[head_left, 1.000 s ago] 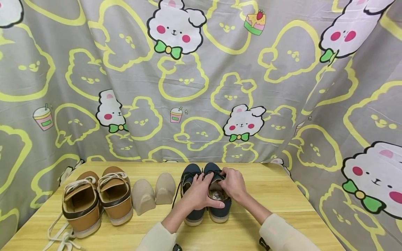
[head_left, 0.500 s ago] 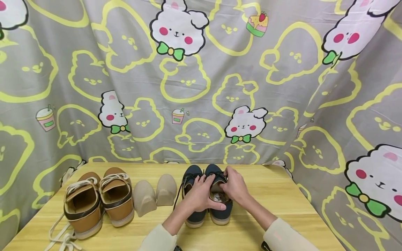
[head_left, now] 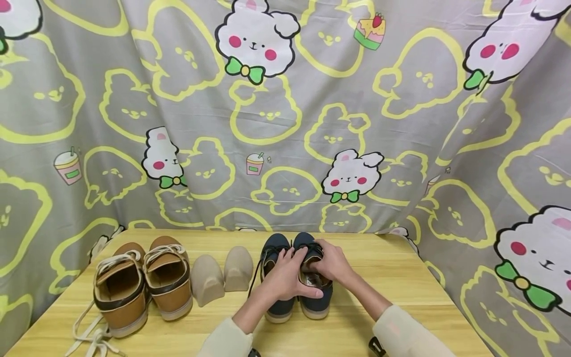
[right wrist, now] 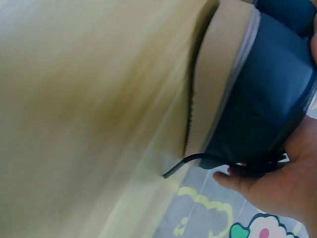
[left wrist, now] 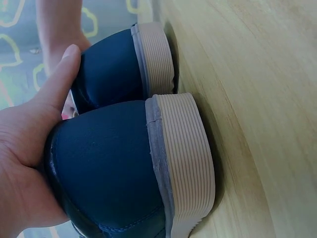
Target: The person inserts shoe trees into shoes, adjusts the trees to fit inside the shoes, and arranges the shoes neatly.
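A pair of navy lace-up shoes stands on the table with heels toward me. My left hand [head_left: 289, 276] lies across them in the head view, fingers straight on the right navy shoe [head_left: 317, 308] near its laces. Its thumb stretches back along that shoe's heel; the thumb tip meets the heel in the left wrist view. The left navy shoe [left wrist: 109, 163] is partly hidden under this hand and wrist. My right hand [head_left: 332, 263] grips the right shoe's side edge by the laces, thumb inside the opening. A dark lace end [right wrist: 181, 166] hangs out beside it.
Left of the navy pair lie two beige moulded shoe inserts [head_left: 207, 280]. Farther left stand two tan shoes [head_left: 171, 295] with cream laces [head_left: 95, 339] trailing onto the wooden table [head_left: 392, 297]. A patterned grey curtain [head_left: 276, 124] rises behind the table.
My right hand has shifted slightly down and inward at the right shoe's opening, and its knuckles sit lower. The left hand keeps its place. The head view has drifted a little.
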`<state>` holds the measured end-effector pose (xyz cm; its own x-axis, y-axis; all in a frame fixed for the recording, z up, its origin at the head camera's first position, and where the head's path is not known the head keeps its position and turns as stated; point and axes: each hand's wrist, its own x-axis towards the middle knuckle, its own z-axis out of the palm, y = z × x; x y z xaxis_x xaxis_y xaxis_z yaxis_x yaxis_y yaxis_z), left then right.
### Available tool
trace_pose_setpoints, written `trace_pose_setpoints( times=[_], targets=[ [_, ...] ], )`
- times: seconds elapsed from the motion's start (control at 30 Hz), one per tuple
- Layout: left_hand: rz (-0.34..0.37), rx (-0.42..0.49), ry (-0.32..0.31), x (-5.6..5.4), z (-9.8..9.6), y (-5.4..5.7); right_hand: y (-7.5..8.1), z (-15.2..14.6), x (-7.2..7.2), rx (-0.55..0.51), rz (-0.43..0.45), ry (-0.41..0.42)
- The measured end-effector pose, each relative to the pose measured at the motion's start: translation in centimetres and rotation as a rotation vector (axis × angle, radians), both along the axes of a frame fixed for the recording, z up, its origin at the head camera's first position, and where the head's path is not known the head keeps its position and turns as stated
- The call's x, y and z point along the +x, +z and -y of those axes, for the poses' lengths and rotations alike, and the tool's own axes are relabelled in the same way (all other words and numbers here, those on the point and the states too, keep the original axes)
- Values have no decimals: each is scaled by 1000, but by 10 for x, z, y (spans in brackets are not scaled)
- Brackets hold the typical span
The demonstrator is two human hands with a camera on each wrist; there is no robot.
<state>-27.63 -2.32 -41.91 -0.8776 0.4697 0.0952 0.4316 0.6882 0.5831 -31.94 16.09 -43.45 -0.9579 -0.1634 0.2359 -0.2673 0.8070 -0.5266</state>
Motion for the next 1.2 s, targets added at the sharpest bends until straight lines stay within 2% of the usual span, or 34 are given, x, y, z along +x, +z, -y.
trace_pose_setpoints(
  times=[0.17, 0.5, 0.7, 0.9, 1.2],
  targets=[
    [0, -6, 4, 1, 0, 2, -2, -3, -1, -21, 48, -22],
    [-15, 1, 0, 1, 0, 3, -1, 1, -5, -61, 36, -28],
    [-18, 3, 3, 0, 0, 1, -2, 2, -5, -42, 30, -29],
    [-43, -1, 1, 0, -1, 0, -4, 4, -7, 19, -44, -5],
    [-62, -3, -1, 0, -3, 0, -7, 4, -9, 59, -118, -19]
  ],
)
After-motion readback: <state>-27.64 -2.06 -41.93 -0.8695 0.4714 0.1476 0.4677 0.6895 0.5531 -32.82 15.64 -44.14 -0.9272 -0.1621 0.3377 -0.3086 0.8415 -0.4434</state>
